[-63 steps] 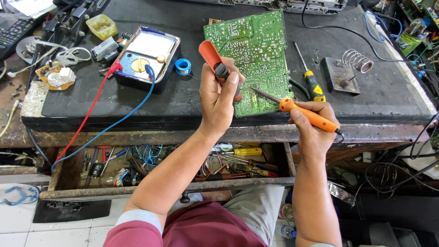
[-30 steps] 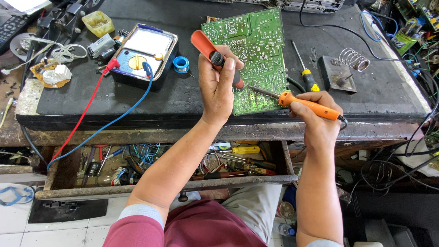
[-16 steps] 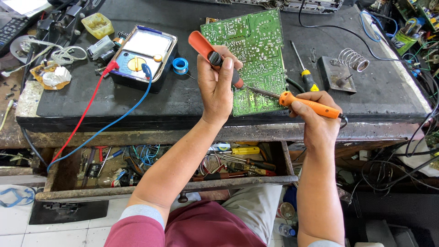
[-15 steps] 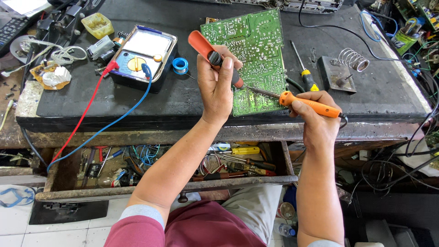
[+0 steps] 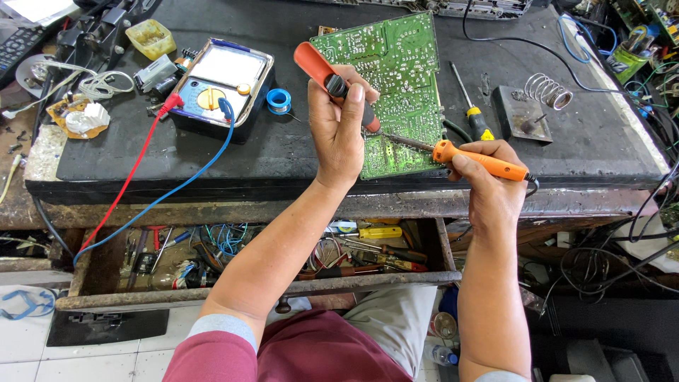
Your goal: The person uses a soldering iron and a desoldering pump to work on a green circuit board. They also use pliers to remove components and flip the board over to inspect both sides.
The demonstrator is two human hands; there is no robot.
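The fingers of the left hand [image 5: 338,134] are closed round a desoldering pump [image 5: 338,83], its orange plunger end pointing up and to the far left and its nozzle brought down onto the green circuit board [image 5: 392,71]; the thumb is laid along the barrel, probably so that the release can be reached. The right hand [image 5: 495,187] is wrapped about the orange handle of a soldering iron [image 5: 481,161], held low and slanted so that its metal tip meets the board just beside the pump nozzle, near the board's near edge. Both tools are thus brought to one spot on the solder side, which is turned upward. The board is laid on the dark bench top [image 5: 283,159], close to the near edge, where both wrists can be steadied. To the right a yellow-handled screwdriver [image 5: 475,113] and a coiled iron stand [image 5: 541,95] are kept within reach. To the left a multimeter [image 5: 216,81] is set, its red lead [image 5: 131,180] and blue lead [image 5: 170,191] trailed over the bench edge, with a small solder reel [image 5: 279,100] beside it. Below the bench an open drawer [image 5: 247,283] holds loose tools and wire.
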